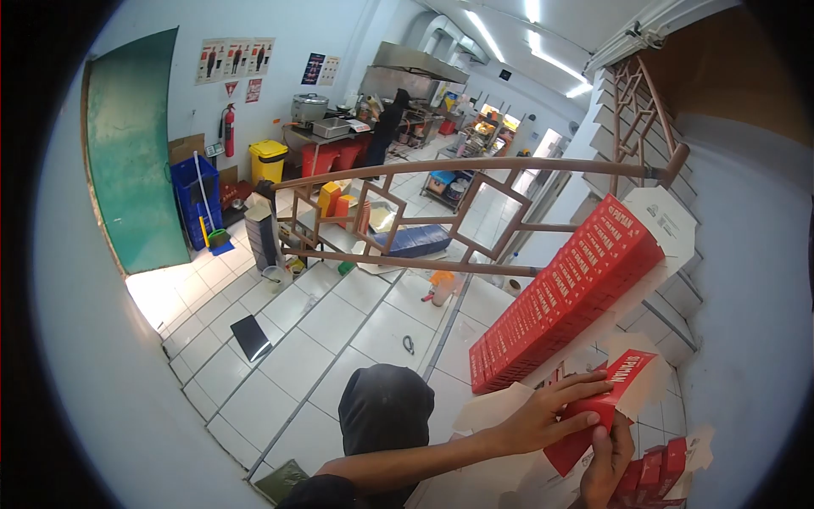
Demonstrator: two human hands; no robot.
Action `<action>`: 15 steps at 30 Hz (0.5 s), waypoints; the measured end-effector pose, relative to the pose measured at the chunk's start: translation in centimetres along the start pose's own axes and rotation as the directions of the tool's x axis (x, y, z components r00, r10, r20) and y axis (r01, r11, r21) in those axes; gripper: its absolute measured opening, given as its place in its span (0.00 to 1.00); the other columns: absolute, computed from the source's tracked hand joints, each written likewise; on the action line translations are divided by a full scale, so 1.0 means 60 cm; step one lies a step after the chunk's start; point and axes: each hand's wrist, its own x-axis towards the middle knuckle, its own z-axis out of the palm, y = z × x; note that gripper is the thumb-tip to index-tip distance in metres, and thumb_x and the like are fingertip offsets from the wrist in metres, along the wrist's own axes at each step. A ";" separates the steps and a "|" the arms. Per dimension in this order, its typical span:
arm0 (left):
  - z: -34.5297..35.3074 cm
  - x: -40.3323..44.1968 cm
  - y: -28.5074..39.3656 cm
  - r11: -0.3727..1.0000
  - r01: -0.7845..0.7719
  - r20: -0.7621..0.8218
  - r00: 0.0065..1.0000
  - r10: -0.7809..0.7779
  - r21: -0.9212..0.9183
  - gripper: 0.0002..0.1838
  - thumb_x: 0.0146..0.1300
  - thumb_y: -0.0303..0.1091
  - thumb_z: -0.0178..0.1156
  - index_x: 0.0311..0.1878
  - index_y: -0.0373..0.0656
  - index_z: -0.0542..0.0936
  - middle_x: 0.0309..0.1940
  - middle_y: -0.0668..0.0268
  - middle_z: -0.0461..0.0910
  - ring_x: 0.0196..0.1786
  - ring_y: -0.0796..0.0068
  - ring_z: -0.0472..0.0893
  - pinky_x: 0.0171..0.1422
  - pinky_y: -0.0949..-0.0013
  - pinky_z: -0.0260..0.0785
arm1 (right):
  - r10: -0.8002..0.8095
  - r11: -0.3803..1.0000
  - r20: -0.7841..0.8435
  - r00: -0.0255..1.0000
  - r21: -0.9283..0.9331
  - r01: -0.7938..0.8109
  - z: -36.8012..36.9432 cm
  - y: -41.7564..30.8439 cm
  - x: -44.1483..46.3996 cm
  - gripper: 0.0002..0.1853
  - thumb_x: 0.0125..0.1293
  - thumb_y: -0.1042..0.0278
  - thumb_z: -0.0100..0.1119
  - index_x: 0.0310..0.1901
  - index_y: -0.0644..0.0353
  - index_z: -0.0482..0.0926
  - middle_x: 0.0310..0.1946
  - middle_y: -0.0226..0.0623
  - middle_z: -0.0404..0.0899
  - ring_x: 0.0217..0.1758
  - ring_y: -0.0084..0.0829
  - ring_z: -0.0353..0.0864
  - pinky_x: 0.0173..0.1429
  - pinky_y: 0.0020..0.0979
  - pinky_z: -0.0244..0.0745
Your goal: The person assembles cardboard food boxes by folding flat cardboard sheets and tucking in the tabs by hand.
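A red paper carton [632, 373] with white lettering and pale open flaps is between my hands at the lower right. My left hand [555, 411] reaches across from the left and grips its upper side, thumb and fingers bent over the red panel. From below, my right hand [612, 462] holds the lower edge, its fingers partly hidden behind the carton. Just beyond stands a long stack of nested red cartons [560, 297], the end one with white flaps spread. Several more red cartons [653, 475] lie by my right hand.
My dark-clothed knee [386, 407] is in front. A brown metal railing [407, 263] crosses beyond the tiled steps, which hold a black flat item [250, 338], a dark loop [409, 344] and an orange-topped cup [441, 288]. A person in black [390, 127] stands at the far kitchen counter.
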 end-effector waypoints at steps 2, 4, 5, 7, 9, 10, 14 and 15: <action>-0.001 -0.002 0.000 1.000 0.000 -0.018 1.000 0.000 -0.006 0.23 0.64 0.37 0.58 0.62 0.44 0.72 0.66 0.54 0.65 0.66 0.57 0.68 0.68 0.60 0.60 | 0.087 0.994 0.020 0.996 -0.061 -0.086 0.002 -0.011 -0.003 0.18 0.67 0.65 0.53 0.55 0.65 0.72 0.46 0.39 0.76 0.45 0.29 0.74 0.48 0.30 0.70; -0.002 -0.005 -0.002 0.999 -0.027 -0.038 0.999 0.025 -0.040 0.22 0.64 0.35 0.57 0.61 0.44 0.72 0.66 0.55 0.65 0.66 0.57 0.69 0.68 0.60 0.60 | 0.139 0.983 0.049 0.989 -0.130 -0.131 0.002 -0.013 -0.003 0.21 0.66 0.64 0.54 0.57 0.64 0.72 0.46 0.39 0.76 0.44 0.30 0.74 0.47 0.31 0.71; -0.001 -0.008 -0.004 0.996 -0.052 -0.050 0.998 0.049 -0.071 0.21 0.64 0.34 0.57 0.61 0.43 0.72 0.66 0.55 0.65 0.65 0.58 0.69 0.67 0.60 0.60 | 0.148 0.977 0.070 0.986 -0.166 -0.135 -0.001 -0.008 -0.003 0.21 0.66 0.63 0.53 0.57 0.66 0.72 0.46 0.39 0.76 0.46 0.30 0.73 0.49 0.31 0.70; -0.002 -0.011 -0.010 0.989 -0.074 -0.070 0.995 0.065 -0.129 0.22 0.64 0.32 0.57 0.62 0.43 0.71 0.65 0.56 0.66 0.65 0.59 0.69 0.67 0.61 0.61 | 0.091 0.990 0.054 0.994 -0.117 -0.084 0.009 -0.007 -0.002 0.19 0.67 0.64 0.52 0.55 0.67 0.70 0.47 0.40 0.76 0.48 0.29 0.72 0.53 0.30 0.68; -0.008 -0.013 -0.014 0.981 -0.067 -0.086 0.995 0.052 -0.181 0.23 0.63 0.29 0.57 0.63 0.43 0.70 0.65 0.55 0.67 0.66 0.61 0.68 0.67 0.63 0.61 | -0.038 0.998 -0.033 0.999 0.046 0.040 0.044 -0.023 0.008 0.16 0.69 0.67 0.49 0.54 0.67 0.68 0.48 0.42 0.75 0.50 0.28 0.72 0.58 0.28 0.65; -0.010 -0.013 -0.013 0.974 -0.018 -0.094 0.996 -0.003 -0.226 0.26 0.63 0.28 0.57 0.65 0.43 0.67 0.65 0.55 0.65 0.67 0.62 0.67 0.67 0.63 0.61 | -0.041 0.998 -0.040 0.998 0.037 0.043 0.047 -0.024 0.016 0.16 0.69 0.67 0.49 0.54 0.66 0.67 0.48 0.42 0.74 0.50 0.27 0.72 0.57 0.28 0.65; -0.013 -0.001 0.013 0.903 0.069 -0.149 0.978 -0.145 -0.425 0.36 0.61 0.25 0.55 0.72 0.44 0.53 0.69 0.52 0.57 0.69 0.63 0.62 0.68 0.64 0.58 | 0.025 0.998 -0.036 0.999 0.057 -0.023 0.048 -0.033 0.052 0.17 0.70 0.62 0.51 0.52 0.66 0.67 0.50 0.44 0.73 0.55 0.33 0.72 0.60 0.36 0.65; -0.013 0.004 0.021 0.875 0.061 -0.168 0.973 -0.160 -0.480 0.39 0.61 0.25 0.54 0.73 0.44 0.49 0.70 0.52 0.55 0.70 0.63 0.61 0.69 0.64 0.58 | 0.061 0.996 -0.029 0.998 0.073 -0.058 0.048 -0.037 0.064 0.18 0.70 0.59 0.51 0.51 0.66 0.68 0.51 0.45 0.72 0.57 0.37 0.71 0.62 0.40 0.65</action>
